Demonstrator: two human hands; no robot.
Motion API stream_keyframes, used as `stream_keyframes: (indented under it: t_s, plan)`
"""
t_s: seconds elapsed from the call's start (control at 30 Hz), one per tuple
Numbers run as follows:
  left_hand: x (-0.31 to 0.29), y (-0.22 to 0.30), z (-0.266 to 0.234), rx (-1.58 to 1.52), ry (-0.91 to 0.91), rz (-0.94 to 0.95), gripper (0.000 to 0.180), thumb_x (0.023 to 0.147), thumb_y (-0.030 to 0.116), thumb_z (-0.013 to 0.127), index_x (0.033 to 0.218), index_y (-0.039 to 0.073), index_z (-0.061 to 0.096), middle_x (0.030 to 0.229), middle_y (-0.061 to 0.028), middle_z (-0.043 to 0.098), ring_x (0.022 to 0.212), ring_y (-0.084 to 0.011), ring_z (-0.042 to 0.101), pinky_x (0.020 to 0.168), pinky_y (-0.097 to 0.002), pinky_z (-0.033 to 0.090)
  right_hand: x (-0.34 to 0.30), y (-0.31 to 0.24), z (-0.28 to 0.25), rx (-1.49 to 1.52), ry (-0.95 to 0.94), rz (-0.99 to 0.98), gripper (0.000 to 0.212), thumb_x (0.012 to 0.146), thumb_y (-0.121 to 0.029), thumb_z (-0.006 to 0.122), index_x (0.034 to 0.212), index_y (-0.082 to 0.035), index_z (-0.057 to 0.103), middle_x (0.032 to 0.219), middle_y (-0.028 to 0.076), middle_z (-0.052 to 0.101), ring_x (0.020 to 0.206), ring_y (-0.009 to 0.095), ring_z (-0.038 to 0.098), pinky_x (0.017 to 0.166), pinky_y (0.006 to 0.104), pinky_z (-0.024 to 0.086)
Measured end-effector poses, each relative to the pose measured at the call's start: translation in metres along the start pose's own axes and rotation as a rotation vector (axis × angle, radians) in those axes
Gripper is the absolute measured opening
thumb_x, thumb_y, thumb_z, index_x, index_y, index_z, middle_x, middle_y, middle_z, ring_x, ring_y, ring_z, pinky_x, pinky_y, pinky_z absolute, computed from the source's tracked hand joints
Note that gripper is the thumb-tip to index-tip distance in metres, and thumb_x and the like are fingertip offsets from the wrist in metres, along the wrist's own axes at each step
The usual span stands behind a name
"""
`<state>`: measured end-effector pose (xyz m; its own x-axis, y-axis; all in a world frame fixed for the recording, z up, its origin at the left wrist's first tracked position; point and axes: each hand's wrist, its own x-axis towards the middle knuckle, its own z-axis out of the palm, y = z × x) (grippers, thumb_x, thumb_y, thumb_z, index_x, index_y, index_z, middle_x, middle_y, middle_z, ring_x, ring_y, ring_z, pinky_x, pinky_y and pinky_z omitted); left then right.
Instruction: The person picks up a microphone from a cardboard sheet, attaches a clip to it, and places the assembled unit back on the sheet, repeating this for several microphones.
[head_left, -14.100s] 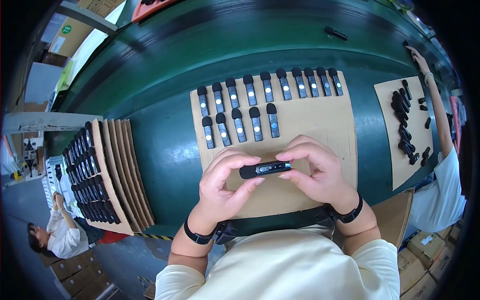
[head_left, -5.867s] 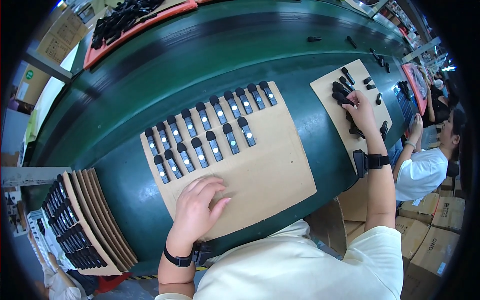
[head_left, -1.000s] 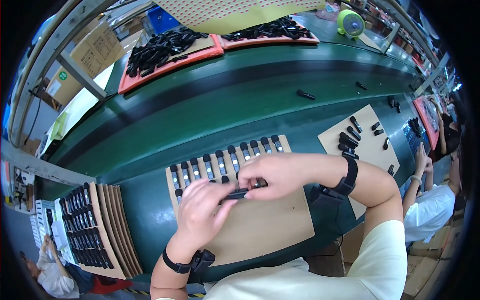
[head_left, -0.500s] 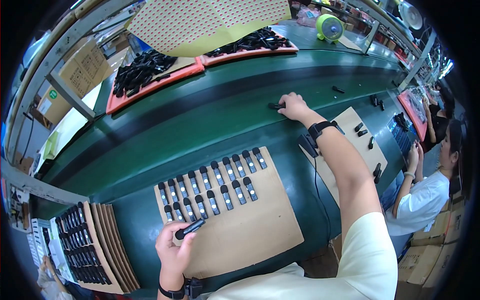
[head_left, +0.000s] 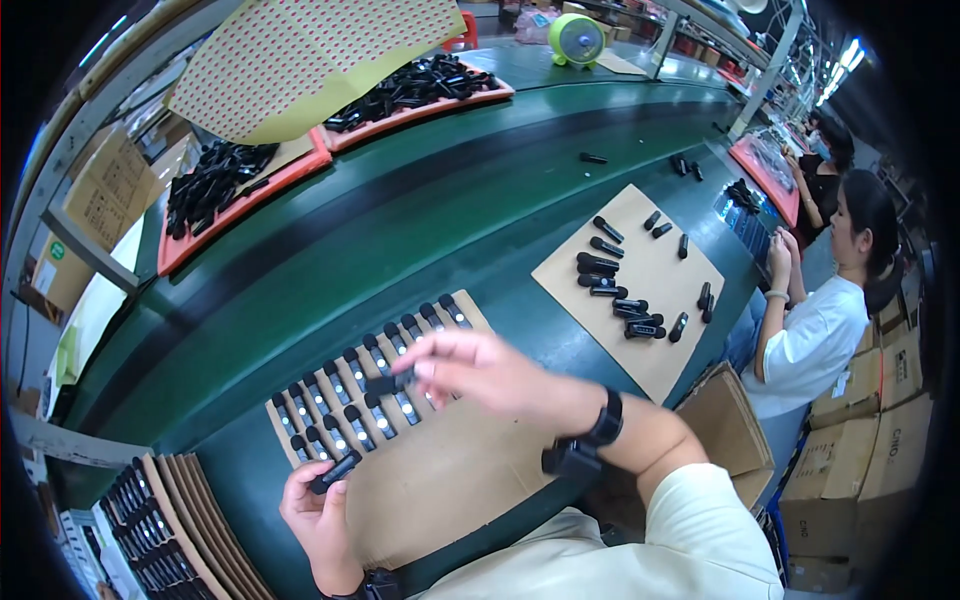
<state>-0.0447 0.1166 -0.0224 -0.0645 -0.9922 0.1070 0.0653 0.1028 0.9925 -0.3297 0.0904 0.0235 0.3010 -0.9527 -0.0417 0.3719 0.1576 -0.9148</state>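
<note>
Microphone [head_left: 343, 467] diagonal, foam [head_left: 320, 485] lower-left

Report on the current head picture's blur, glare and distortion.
Head view: the right hand and its dark microphone are smeared, apparently by motion; the left hand looks crisper. Head view: ceiling lights glare white at upper right, with soft sheen on the green belt. Head view: fisheye distortion bows the belt's edges, and the corners fall black.
</note>
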Motion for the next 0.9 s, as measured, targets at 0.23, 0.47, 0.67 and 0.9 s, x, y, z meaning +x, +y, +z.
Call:
stream_keyframes:
  t_s: [0.23, 0.47, 0.67, 0.9]
  plan:
    - [-0.008, -0.013, -0.009, -0.036, -0.051, 0.034, 0.024, 0.083, 0.001, 0.073, 0.103, 0.000, 0.061, 0.095, -0.0064, 0.062, 0.084, -0.0144, 0.063, 0.078, -0.0257, 0.051, -0.029, 0.065, 0.038, -0.112, 0.012, -0.196, 0.035, 0.087, -0.001, 0.071, 0.121, -0.003, 0.063, 0.102, 0.005, 0.067, 0.091, 0.013, 0.063, 0.083, 0.0276, 0.052]
    - [-0.015, -0.009, -0.008, 0.106, -0.123, 0.043, 0.024, 0.078, -0.002, 0.077, 0.099, -0.002, 0.066, 0.097, -0.0092, 0.067, 0.092, -0.0173, 0.062, 0.084, -0.0302, 0.048, -0.033, 0.072, 0.028, -0.524, 0.072, -0.301, 0.027, 0.082, -0.002, 0.076, 0.109, -0.003, 0.070, 0.102, 0.010, 0.070, 0.092, 0.018, 0.067, 0.080, 0.0286, 0.053]
    - [-0.007, -0.009, -0.002, 0.129, -0.196, 0.126, 0.025, 0.078, -0.003, 0.076, 0.101, -0.002, 0.067, 0.099, -0.0106, 0.068, 0.092, -0.0203, 0.063, 0.083, -0.0305, 0.049, -0.033, 0.065, 0.020, -0.505, 0.029, -0.280, 0.030, 0.078, 0.003, 0.076, 0.108, 0.001, 0.069, 0.099, 0.012, 0.067, 0.091, 0.021, 0.063, 0.083, 0.0307, 0.049]
    - [-0.005, -0.008, -0.002, 0.215, -0.216, 0.227, 0.027, 0.078, -0.003, 0.076, 0.102, -0.001, 0.067, 0.099, -0.0114, 0.068, 0.092, -0.0220, 0.063, 0.082, -0.0306, 0.050, -0.030, 0.065, 0.028, -0.615, 0.038, -0.340, 0.032, 0.076, 0.003, 0.077, 0.106, 0.002, 0.068, 0.095, 0.011, 0.065, 0.086, 0.020, 0.060, 0.079, 0.0291, 0.047]
